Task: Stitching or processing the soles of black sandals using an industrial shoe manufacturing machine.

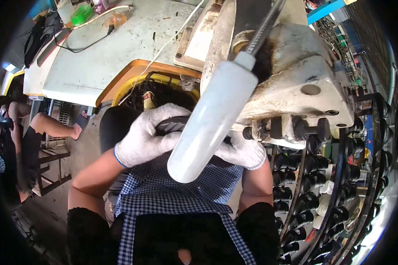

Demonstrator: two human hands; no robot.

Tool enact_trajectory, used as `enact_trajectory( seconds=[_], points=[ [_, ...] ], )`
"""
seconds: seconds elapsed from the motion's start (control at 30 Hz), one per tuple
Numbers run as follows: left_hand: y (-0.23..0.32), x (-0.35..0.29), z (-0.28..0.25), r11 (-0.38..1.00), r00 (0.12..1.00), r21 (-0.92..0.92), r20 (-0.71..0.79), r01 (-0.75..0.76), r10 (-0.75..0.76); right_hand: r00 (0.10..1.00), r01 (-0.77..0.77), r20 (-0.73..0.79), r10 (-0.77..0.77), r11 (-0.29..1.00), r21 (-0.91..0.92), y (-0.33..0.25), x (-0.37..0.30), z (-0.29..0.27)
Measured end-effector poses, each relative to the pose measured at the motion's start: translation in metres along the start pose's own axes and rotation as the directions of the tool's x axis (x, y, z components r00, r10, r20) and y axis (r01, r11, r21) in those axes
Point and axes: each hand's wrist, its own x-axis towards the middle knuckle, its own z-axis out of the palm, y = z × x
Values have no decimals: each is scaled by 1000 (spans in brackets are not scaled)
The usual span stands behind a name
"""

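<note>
My left hand (146,134), in a white knit glove, is closed around a dark ridged piece (170,125), possibly part of a shoe. It is held above my lap, over a blue-and-white checked apron (172,190). On the other side, my gloved right hand (247,152) is closed at the right end of the same dark piece. A long pale lamp head (212,123) on a flexible metal neck covers the middle of the piece and the fingers of my right hand. The stained white head of a machine (292,84) stands just above my right hand.
Beyond my hands, a yellow basket (119,92) holds dark pieces under the cutout of a pale worktable (101,57). Cords and a green container (81,15) lie on the table. Racks of black footwear (311,176) stand at right. Another person (20,132) sits at left.
</note>
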Motion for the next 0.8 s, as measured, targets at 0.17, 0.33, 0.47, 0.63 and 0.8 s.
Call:
enact_trajectory(
  seconds=[0.17, 0.33, 0.47, 0.63, 0.8],
  points=[
    [-10, -11, 15, 993, 993, -111, -105, 39, -51, 988, 69, -151, -43, 983, 171, 22, -12, -24],
    [-23, -25, 26, 900, 953, -424, -217, 100, -209, 739, 42, -538, 406, 769, 637, 58, -67, 12],
    [-41, -35, 42, 799, 911, -600, -301, 49, -282, 678, 134, -509, 531, 591, 795, 48, -112, 50],
    [-52, -42, 32, 836, 855, -548, -422, 25, -302, 782, 196, -442, 440, 500, 844, 22, -113, 69],
    [-62, -45, -13, 805, 892, -593, -359, 9, -274, 865, 178, -366, 343, 472, 863, 8, -89, 108]
  ],
)
